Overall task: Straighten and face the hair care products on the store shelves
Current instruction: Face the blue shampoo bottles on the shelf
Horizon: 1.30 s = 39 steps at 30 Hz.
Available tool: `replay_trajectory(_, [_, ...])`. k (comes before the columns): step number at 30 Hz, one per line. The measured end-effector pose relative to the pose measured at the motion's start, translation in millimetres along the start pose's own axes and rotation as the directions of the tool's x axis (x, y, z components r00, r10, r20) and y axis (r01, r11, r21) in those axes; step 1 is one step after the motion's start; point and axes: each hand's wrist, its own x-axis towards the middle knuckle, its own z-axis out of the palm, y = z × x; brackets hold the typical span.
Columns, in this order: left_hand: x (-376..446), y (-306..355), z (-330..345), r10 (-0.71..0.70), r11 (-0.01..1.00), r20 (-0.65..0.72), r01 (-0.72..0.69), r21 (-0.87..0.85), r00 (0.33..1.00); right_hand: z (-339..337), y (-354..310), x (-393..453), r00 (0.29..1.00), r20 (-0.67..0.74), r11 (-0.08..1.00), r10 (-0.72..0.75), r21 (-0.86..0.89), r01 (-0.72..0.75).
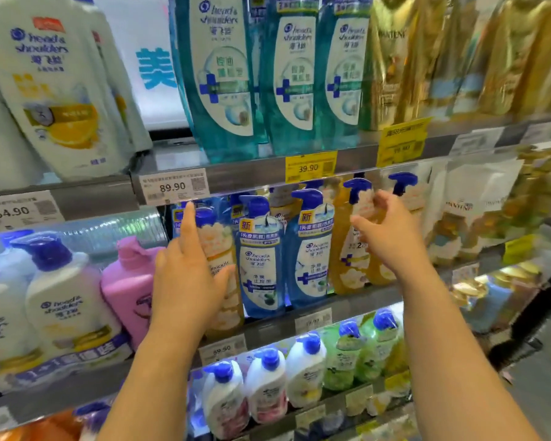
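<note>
Head view: store shelves (245, 178) packed with shampoo bottles (260, 259).

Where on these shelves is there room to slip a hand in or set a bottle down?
One clear gap: top shelf, between the white bottle and the teal bottles, its floor bare. The middle shelf is packed: blue bottles and amber bottles stand side by side, with the left hand and right hand in front. The bottom row is also tight.

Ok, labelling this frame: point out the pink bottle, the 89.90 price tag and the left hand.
pink bottle (126, 281): head view, on its body.
89.90 price tag (172, 187): head view, on the printed price.
left hand (188, 281): head view, back of the hand.
</note>
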Motion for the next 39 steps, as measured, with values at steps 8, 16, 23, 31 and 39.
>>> replay_trajectory(8, [-32.7,10.8,7.7,-0.225,0.948,-0.078,0.2,-0.249,0.971,0.9,10.6,34.5,0.982,0.163,0.992,-0.092,-0.071,0.105])
replay_trajectory(16, [-59.5,40.4,26.1,-0.214,0.957,-0.273,0.145,-0.251,0.938,-7.5,26.6,42.7,0.945,0.186,0.936,-0.267,-0.183,0.301])
replay_trajectory(23, [-57.7,75.0,10.2,-0.243,0.948,-0.382,0.136,-0.287,0.892,-14.1,28.0,39.9,0.947,0.151,0.953,-0.284,-0.066,0.296])
replay_trajectory(31, [-56.7,109.3,5.9,-0.301,0.901,-0.293,0.17,-0.399,0.907,15.7,9.9,9.3,0.804,0.154,0.818,-0.575,0.085,0.569])
replay_trajectory(39, [-48.9,106.0,10.2,-0.271,0.905,-0.155,0.197,-0.378,0.95,29.9,0.0,22.4,0.762,0.37,0.827,-0.531,0.032,0.561])
